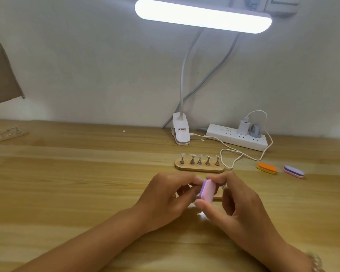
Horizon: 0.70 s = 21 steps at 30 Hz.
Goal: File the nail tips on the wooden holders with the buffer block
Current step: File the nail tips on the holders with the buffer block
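My right hand [239, 203] grips a pink and purple buffer block [208, 190] between thumb and forefinger, low over the table's middle. My left hand [165, 197] has its fingertips pinched on a small pale nail tip against the block's left face; the tip is mostly hidden. A thin strip of a wooden holder [217, 198] shows under my hands. Just beyond them a second wooden holder [199, 169] carries several nail tips on metal stands. A third holder [6, 134] lies at the far left edge.
An orange and yellow buffer [266, 168] and a purple and pink buffer [293, 171] lie to the right. A white power strip [238, 137], its looping cable [230, 156] and a clip lamp base [182, 132] stand by the wall, with the lamp head [202, 15] overhead.
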### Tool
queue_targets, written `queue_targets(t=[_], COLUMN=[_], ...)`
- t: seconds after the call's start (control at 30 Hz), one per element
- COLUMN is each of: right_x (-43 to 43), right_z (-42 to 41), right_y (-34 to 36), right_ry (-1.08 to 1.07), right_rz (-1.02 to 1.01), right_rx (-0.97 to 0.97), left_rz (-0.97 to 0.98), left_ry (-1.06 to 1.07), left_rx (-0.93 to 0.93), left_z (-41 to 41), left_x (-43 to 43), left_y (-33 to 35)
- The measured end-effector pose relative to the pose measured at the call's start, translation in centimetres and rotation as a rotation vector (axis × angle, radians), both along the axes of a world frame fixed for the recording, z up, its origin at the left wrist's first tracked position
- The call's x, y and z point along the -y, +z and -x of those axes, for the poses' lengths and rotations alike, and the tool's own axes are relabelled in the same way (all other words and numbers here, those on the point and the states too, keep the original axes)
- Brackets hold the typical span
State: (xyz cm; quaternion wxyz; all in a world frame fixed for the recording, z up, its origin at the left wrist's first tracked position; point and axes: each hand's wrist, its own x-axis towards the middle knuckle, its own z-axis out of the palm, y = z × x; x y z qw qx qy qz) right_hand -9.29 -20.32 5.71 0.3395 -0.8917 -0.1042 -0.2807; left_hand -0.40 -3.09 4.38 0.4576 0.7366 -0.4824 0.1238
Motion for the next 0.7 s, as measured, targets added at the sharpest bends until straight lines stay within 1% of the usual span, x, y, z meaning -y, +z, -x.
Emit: queue_targets(t=[0.1, 0.23, 0.33, 0.5, 0.57, 0.63, 0.67, 0.7], right_x=[0.30, 0.23, 0.21, -0.07, -0.22, -0.24, -0.12, 0.08], right_z=[-0.20, -0.17, -0.11, 0.08, 0.17, 0.07, -0.08, -0.22], right_y=[0.07, 0.22, 0.28, 0.23, 0.15, 0.20, 0.34, 0.51], right_ry=[-0.025, -0.058, -0.028, -0.063, -0.047, -0.023, -0.043, -0.078], right_rz=[-0.062, 0.001, -0.107, -0.136, -0.082, -0.035, -0.055, -0.099], right_rx=[-0.005, 0.057, 0.063, 0.089, 0.083, 0.071, 0.061, 0.054], left_rz=[0.023, 0.028, 0.035, 0.043, 0.016, -0.012, 0.011, 0.059], left_ry=[-0.007, -0.052, -0.038, 0.001, 0.001, 0.014, 0.025, 0.030], left_rx=[-0.048, -0.075, -0.076, -0.090, -0.061, 0.011, 0.014, -0.022], left_z=[-0.10, -0.06, -0.11, -0.10, -0.07, 0.03, -0.02, -0.12], left_x=[0.09, 0.10, 0.15, 0.22, 0.18, 0.30, 0.33, 0.31], left_y=[-0.06, 0.04, 0.10, -0.01, -0.03, 0.04, 0.06, 0.12])
